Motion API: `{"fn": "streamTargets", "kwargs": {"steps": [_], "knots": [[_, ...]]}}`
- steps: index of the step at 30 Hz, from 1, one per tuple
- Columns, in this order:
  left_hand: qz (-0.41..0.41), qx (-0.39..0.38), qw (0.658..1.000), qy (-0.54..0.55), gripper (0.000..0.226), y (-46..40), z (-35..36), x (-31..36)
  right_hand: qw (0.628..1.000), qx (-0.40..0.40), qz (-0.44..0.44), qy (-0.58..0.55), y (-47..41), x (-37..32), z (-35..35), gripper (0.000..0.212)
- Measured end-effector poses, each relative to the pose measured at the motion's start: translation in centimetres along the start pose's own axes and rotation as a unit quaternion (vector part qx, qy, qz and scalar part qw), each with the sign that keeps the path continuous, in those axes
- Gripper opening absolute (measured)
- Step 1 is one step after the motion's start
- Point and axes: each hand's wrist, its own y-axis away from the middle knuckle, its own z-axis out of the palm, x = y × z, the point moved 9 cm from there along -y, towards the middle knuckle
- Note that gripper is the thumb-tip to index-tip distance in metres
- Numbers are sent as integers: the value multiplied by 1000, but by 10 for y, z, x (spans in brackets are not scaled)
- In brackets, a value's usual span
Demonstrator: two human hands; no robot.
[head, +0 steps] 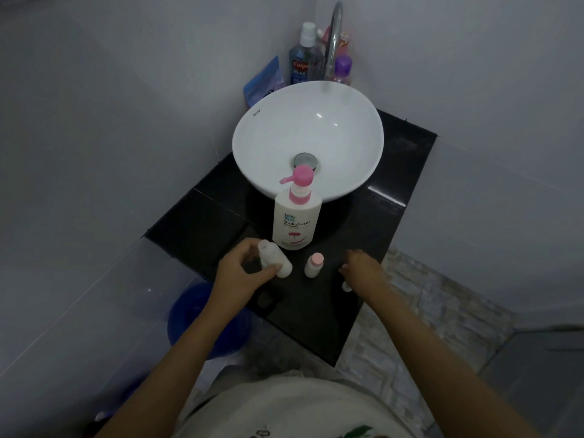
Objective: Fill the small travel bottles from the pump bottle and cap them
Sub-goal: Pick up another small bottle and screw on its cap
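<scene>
A white pump bottle [296, 218] with a pink pump head stands on the black counter [316, 311] in front of the sink. My left hand [241, 273] grips a small white travel bottle [274, 259], uncapped and tilted, just left of the pump bottle's base. A second small travel bottle [313, 264] with a pink cap stands upright to the right of it. My right hand [363, 270] hovers low over the counter at the right, blurred; a small white cap [347, 286] lies by it, and whether the fingers touch it I cannot tell.
A white bowl sink [252, 153] sits behind the pump bottle, with a chrome faucet [335, 36] over it. Mouthwash [301, 63], a purple bottle [342, 69] and a blue pouch [264, 82] stand at the back. A blue bucket [189, 314] is on the floor at the left.
</scene>
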Motion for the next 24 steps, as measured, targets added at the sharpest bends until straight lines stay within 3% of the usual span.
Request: {"fn": "streamTargets", "kwargs": {"steps": [6, 9, 11, 14, 17, 20, 24], "knots": [[-32, -3, 988, 149, 34, 15, 1, 0, 998, -54, 25, 6, -6, 4, 9, 45], [-29, 5, 985, 169, 33, 17, 3, 1, 996, 35, 26, -75, 1, 7, -9, 20], [-30, 14, 984, 177, 29, 17, 2, 3, 976, 100, 15, -192, 16, 7, -31, 16], [-20, -2, 986, 165, 26, 18, 5, 10, 912, 135, -50, -385, 53, -8, -74, 17], [-4, -35, 987, 158, 26, 19, 11, 19, 852, 95, -157, -491, 93, -40, -109, 17], [13, -68, 985, 156, 26, 21, 18, 29, 848, 59, -228, -475, 116, -63, -119, 23], [17, -87, 984, 153, 25, 25, 20, 34, 849, 44, -257, -460, 125, -69, -118, 26]]}}
